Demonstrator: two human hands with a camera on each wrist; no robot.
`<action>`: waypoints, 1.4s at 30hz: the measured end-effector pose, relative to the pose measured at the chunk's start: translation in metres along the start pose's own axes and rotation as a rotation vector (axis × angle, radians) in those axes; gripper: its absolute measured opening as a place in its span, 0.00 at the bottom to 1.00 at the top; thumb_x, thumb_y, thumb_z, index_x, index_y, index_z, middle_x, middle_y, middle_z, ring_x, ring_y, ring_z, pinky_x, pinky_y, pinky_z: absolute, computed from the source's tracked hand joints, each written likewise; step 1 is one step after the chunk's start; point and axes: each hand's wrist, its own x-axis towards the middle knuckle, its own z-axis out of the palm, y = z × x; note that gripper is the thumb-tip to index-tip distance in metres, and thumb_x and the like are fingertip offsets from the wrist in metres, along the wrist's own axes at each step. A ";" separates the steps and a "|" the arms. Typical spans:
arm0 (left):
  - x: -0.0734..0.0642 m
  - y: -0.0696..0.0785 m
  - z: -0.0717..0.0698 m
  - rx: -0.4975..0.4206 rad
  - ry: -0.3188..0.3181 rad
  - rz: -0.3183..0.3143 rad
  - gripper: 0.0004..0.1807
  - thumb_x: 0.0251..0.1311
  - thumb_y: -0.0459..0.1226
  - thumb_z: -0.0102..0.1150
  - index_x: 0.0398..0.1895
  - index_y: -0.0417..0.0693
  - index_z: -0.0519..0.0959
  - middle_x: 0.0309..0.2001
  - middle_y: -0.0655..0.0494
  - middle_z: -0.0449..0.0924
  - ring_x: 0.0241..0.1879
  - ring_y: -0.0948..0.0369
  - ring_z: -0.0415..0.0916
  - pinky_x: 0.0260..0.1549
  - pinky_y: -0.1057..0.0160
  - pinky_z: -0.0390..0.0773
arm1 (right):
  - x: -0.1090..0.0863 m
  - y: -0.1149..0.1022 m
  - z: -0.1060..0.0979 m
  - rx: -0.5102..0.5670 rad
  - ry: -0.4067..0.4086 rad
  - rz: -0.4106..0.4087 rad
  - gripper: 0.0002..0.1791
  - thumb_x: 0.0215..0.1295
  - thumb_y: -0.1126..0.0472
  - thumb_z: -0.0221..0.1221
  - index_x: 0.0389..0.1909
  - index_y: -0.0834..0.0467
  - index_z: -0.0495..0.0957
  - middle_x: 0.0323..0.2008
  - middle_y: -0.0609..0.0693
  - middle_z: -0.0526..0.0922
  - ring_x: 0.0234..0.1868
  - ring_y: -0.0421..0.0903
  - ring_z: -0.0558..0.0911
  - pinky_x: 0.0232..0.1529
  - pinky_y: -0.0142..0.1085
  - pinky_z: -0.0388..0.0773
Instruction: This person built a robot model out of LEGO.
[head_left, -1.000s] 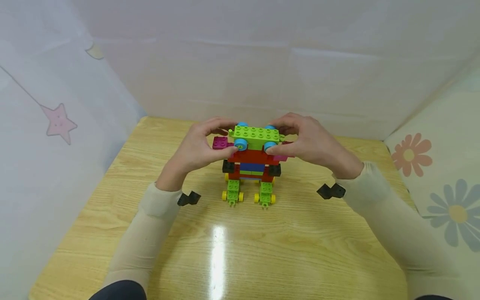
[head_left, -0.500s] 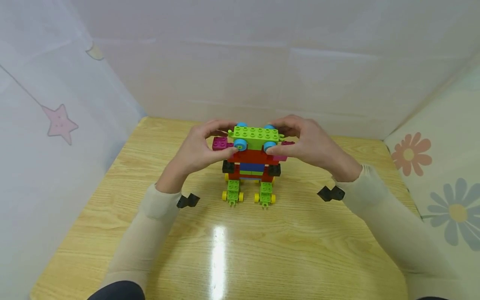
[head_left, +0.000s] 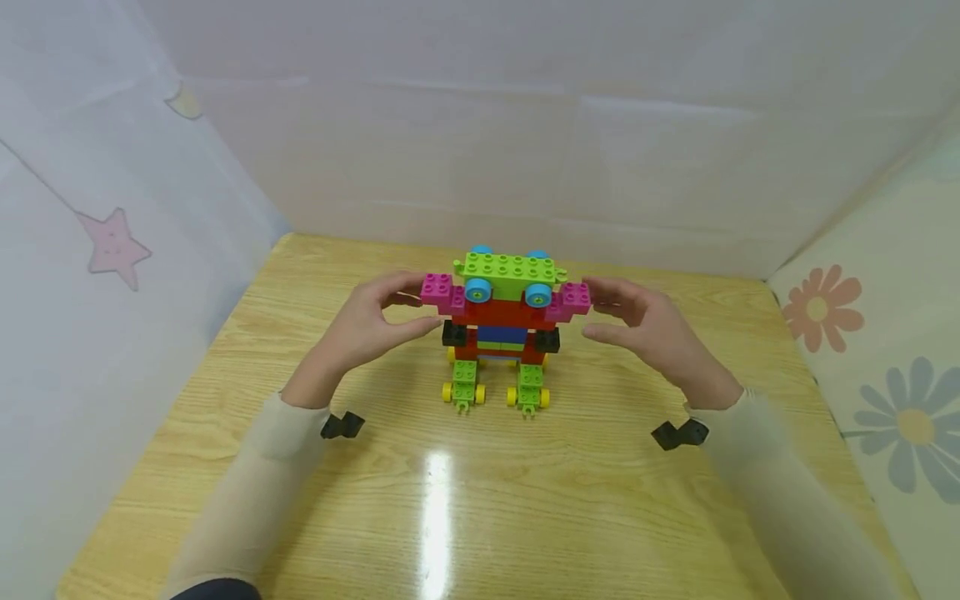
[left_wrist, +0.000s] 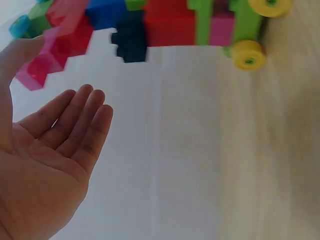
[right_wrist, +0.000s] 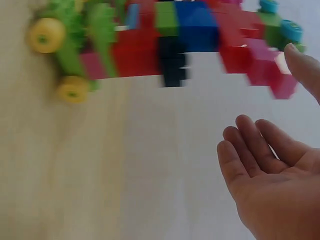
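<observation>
A robot-like figure of toy building bricks stands upright on the table. Across its top lies a lime green wheeled base [head_left: 510, 268] with blue wheels [head_left: 478, 290]. Pink bricks [head_left: 576, 297] stick out at both sides above a red and blue body [head_left: 501, 334]. Black bricks [head_left: 454, 333] jut out lower down, and two green feet [head_left: 465, 383] carry yellow wheels. My left hand [head_left: 375, 321] is beside the left pink bricks, fingers spread and holding nothing. On the other side my right hand [head_left: 641, 321] hovers by the right pink bricks, its palm bare in the right wrist view.
The wooden table [head_left: 510, 500] has a bright light reflection in front of the figure. A pale cloth wall [head_left: 525, 150] rises right behind the table, with printed side walls showing a star [head_left: 116, 248] and flowers [head_left: 817, 310].
Both hands have let go of the green wheeled base and moved outward and down, off to the sides of the figure. The figure stays standing in the same place.
</observation>
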 end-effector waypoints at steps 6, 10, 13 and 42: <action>-0.006 -0.030 0.010 0.059 -0.101 -0.076 0.27 0.70 0.46 0.77 0.67 0.45 0.84 0.62 0.42 0.88 0.63 0.42 0.87 0.68 0.35 0.84 | 0.003 0.049 0.026 -0.014 -0.008 0.035 0.32 0.77 0.55 0.72 0.77 0.59 0.76 0.74 0.59 0.81 0.76 0.65 0.79 0.79 0.55 0.78; -0.006 -0.038 0.020 0.072 -0.122 -0.074 0.25 0.70 0.45 0.77 0.66 0.45 0.86 0.58 0.46 0.91 0.57 0.48 0.88 0.64 0.39 0.87 | 0.004 0.059 0.040 0.007 -0.012 0.030 0.31 0.77 0.56 0.72 0.76 0.58 0.78 0.72 0.60 0.83 0.73 0.64 0.82 0.76 0.52 0.82; -0.006 -0.038 0.023 0.058 -0.124 -0.068 0.22 0.70 0.43 0.77 0.64 0.46 0.88 0.56 0.49 0.92 0.53 0.52 0.88 0.61 0.41 0.88 | 0.004 0.059 0.047 0.003 0.006 0.026 0.28 0.76 0.55 0.73 0.73 0.55 0.81 0.69 0.57 0.86 0.69 0.59 0.86 0.68 0.40 0.86; 0.075 -0.050 0.033 0.059 -0.077 -0.080 0.21 0.76 0.44 0.72 0.65 0.45 0.88 0.58 0.47 0.92 0.55 0.51 0.89 0.63 0.47 0.89 | 0.064 0.057 0.016 -0.056 0.112 0.080 0.22 0.82 0.53 0.68 0.70 0.55 0.83 0.68 0.56 0.87 0.67 0.57 0.86 0.75 0.56 0.81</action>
